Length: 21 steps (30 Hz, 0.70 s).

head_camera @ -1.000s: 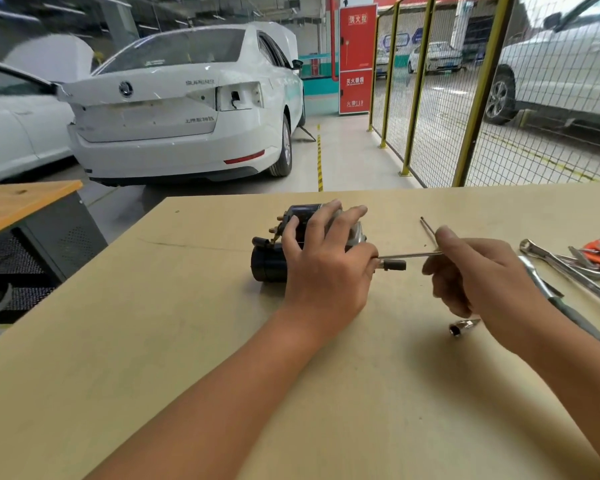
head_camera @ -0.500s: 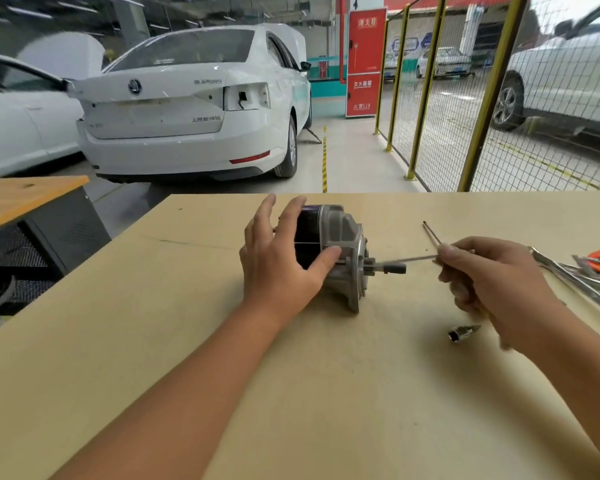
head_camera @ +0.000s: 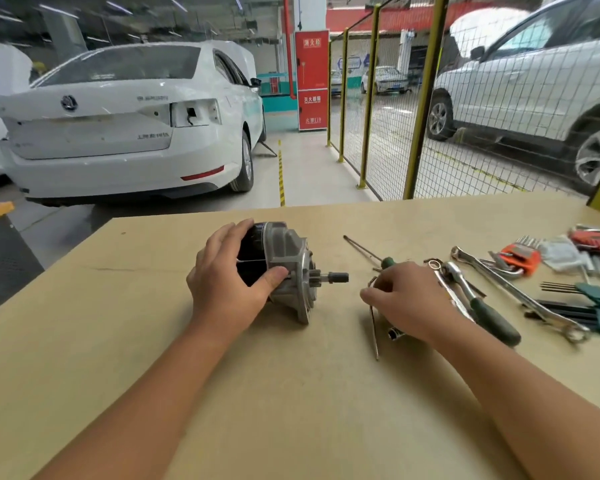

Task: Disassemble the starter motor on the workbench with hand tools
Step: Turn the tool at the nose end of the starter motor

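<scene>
Motor (head_camera: 284, 268), black body, grey flange, gripped by left hand (head_camera: 222, 285); right hand (head_camera: 409, 299) pinches a rod (head_camera: 374, 327).

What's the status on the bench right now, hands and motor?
Left hand grips starter motor, lying on workbench. Right hand pinching a long bolt beside it. Nothing blocking the shaft end.

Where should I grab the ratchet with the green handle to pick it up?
Take the ratchet by its thick green handle, probably from above and from the near right. The handle points toward the near edge of the workbench and lies bare, while its metal head sits beside the right hand among other tools.
</scene>
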{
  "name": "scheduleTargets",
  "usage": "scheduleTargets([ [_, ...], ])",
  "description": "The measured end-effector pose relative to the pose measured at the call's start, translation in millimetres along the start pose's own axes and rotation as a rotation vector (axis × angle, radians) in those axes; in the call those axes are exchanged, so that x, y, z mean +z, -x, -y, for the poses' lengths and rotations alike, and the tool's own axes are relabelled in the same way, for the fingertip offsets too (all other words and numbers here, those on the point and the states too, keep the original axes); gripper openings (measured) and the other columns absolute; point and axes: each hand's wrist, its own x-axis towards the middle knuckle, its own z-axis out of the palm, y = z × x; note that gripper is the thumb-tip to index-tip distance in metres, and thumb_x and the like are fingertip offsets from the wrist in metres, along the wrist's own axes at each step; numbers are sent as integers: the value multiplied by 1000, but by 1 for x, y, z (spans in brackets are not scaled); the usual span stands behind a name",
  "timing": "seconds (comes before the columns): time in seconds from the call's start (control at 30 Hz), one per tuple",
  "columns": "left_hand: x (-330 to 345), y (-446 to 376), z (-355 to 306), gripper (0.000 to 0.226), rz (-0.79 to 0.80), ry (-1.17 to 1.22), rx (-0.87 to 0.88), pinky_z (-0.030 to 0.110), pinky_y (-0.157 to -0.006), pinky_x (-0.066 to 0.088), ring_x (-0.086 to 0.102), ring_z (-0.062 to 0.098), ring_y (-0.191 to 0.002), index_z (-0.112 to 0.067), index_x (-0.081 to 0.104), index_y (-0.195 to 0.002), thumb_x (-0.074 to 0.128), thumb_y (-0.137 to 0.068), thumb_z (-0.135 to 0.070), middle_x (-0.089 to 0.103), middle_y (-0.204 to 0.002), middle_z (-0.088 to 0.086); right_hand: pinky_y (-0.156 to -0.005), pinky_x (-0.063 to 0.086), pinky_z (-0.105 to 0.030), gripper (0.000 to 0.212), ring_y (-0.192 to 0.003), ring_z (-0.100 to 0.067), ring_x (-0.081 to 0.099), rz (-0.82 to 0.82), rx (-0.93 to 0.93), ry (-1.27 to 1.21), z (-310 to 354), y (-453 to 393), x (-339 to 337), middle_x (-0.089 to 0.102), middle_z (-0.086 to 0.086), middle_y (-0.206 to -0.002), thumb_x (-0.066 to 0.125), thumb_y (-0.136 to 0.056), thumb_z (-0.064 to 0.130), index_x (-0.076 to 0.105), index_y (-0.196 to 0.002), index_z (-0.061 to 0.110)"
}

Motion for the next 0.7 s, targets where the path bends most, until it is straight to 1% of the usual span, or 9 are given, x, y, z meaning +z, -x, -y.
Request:
scheduleTargets([
  [0.07, 2, 0, 1, 83, 1, -6, -1, 56, -105, 45, 53, 27, -132, -27, 55, -146, 88, -73, -47, 53, -148, -3, -39, 45, -22, 25, -48, -8, 61, 9, 3, 69, 1, -1, 2, 65, 4, -57, 69, -82, 35, 68, -64, 18],
  [0.13, 4, 0, 2, 86, 4, -20, -15, 55, -108, 41, 51, 27, -133, -28, 53, -148, 92, -72, -40, 52, -150, -3, -44, 50, -26, 24, -52, -13, 64, 13, 16, 109, 2, -2, 4, 65, 2, -61, 69, -82, 36, 68, -65, 18],
  [0.3, 12, 1, -1, 89, -1, -31, -16, 54, -109, 38, 49, 27, -134, -32, 49, -149, 93, -71, -43, 48, -152, -5, -50, 54, -29, 21, -59, -12, 64, 30, 23, 157, 1, -5, 9, 65, 5, -69, 68, -85, 39, 70, -74, 22],
  [0.37, 15, 2, -3, 89, 3, -38, -12, 56, -111, 36, 48, 26, -136, -33, 48, -150, 90, -72, -47, 46, -154, -6, -51, 53, -27, 20, -62, -12, 63, 28, 6, 134, 2, -5, 10, 65, 6, -69, 68, -84, 37, 70, -72, 22],
  [0.47, 17, 4, -5, 89, 6, -59, -3, 55, -113, 34, 44, 26, -141, -33, 45, -152, 85, -74, -50, 44, -157, -5, -47, 37, -20, 23, -59, -7, 59, -115, 22, -37, 2, -8, -6, 61, 9, -59, 71, -79, 33, 65, -59, 23],
  [0.53, 18, 4, -4, 89, 7, -61, 1, 55, -113, 34, 42, 26, -142, -33, 44, -153, 83, -76, -51, 43, -158, -5, -51, 37, -21, 22, -66, -3, 58, -222, 30, -59, -5, -13, -29, 62, 11, -62, 72, -78, 34, 65, -59, 25],
  [0.57, 18, 4, -3, 88, 8, -62, 5, 55, -114, 33, 42, 27, -142, -33, 44, -153, 83, -76, -52, 43, -158, -4, -53, 39, -21, 20, -70, -3, 58, -226, 40, -8, -11, -15, -41, 63, 12, -68, 73, -79, 33, 65, -62, 26],
  [0.63, 18, 4, -3, 88, 11, -69, 13, 55, -114, 33, 42, 28, -142, -33, 43, -154, 83, -77, -51, 43, -158, -3, -54, 44, -24, 16, -72, -6, 57, -150, 89, 144, -24, -16, -60, 65, 10, -76, 75, -79, 31, 67, -66, 27],
  [0.7, 19, 5, -3, 88, 2, -70, 14, 55, -114, 33, 42, 29, -142, -31, 45, -154, 84, -77, -50, 44, -158, -1, -53, 48, -27, 17, -70, -10, 59, -72, 158, 253, -34, -15, -70, 65, 7, -74, 78, -78, 36, 68, -69, 26],
])
